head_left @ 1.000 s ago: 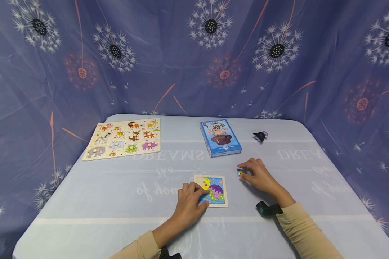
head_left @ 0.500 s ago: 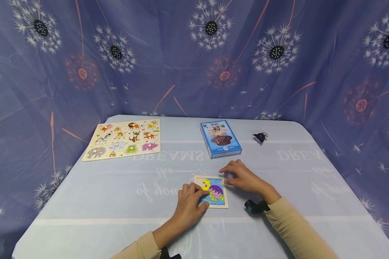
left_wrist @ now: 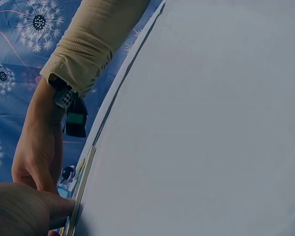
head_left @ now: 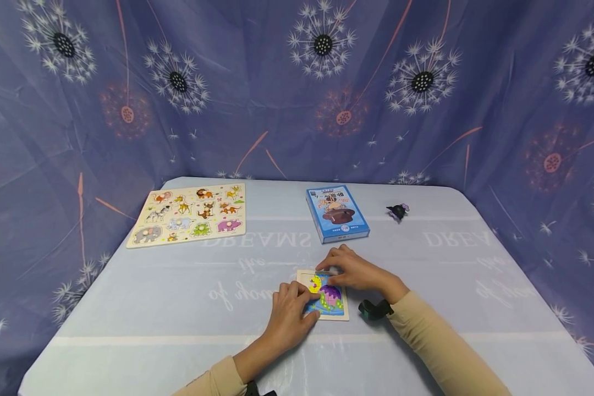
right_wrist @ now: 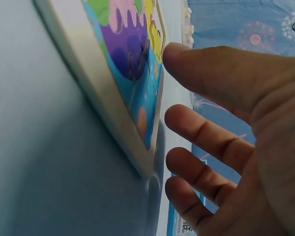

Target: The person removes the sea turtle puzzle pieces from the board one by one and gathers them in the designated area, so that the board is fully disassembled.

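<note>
A small square wooden puzzle board [head_left: 341, 314] lies on the table, its picture showing a yellow chick and a purple-topped egg. My left hand [head_left: 288, 313] grips its left side, the index finger on the picture and the thumb at the front edge. Above the top right part of the board, my right hand [head_left: 358, 272] holds a puzzle piece between thumb and fingers. The piece is mostly hidden; only a pale patch shows between the fingers. In the right wrist view the thumb [right_wrist: 206, 69] is close to the board's edge, the other fingers bent loosely.
An animal peg puzzle [head_left: 190, 214] lies at the back left. Behind the small board is a blue box [head_left: 337, 213]. A small black and purple toy [head_left: 398, 211] stands at the back right. A dandelion-print curtain hangs behind the table.
My right hand has moved left with the puzzle piece, from beside the board to above its upper part. My left hand has stayed in place on the board.
</note>
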The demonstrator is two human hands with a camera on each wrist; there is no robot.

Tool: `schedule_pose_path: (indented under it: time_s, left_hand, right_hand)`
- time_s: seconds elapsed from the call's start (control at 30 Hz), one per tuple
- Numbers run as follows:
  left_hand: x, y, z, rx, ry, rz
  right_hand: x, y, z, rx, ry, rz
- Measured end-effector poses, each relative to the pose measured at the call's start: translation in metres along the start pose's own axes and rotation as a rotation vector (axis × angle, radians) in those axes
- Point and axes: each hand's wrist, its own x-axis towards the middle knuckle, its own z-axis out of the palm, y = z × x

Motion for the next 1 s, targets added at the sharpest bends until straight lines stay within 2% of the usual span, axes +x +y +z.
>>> schedule_pose_path:
  time_s: [0.23,0.6,1.0]
  left_hand:
    - [-0.001,0.000,0.001,-0.010,0.003,0.003]
    - [-0.001,-0.001,0.002,-0.010,0.009,0.000]
    - [0.000,0.000,0.002,-0.001,0.008,-0.004]
  right_hand:
    - [0.006,-0.004,0.000,-0.020,-0.070,-0.013]
    - [0.012,-0.005,-0.002,-0.046,-0.127,-0.012]
    - [0.011,-0.005,-0.003,-0.067,-0.140,-0.008]
